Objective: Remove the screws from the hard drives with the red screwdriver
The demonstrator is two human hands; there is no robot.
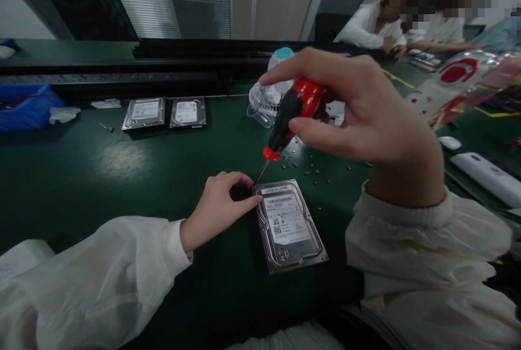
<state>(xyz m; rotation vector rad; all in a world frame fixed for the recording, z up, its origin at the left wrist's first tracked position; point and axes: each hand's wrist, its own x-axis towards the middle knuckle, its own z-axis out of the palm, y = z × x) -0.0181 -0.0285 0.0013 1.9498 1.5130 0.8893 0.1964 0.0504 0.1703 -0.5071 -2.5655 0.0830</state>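
Observation:
A silver hard drive (290, 225) with a white label lies flat on the dark green table (101, 176) in front of me. My right hand (358, 116) is closed round the red and black handle of a screwdriver (291, 114), whose thin tip comes down at the drive's far left corner. My left hand (222, 206) rests on the table against that same corner, thumb and fingers curled in a pinch beside the tip. What that pinch holds, if anything, is hidden.
Two more hard drives (144, 113) (188, 112) lie farther back, a loose screw (108, 127) to their left. Several small screws (311, 168) are scattered behind my drive. A small white fan (268, 97), a blue bin (24, 106), white devices (484, 176) and seated people (374, 27) surround.

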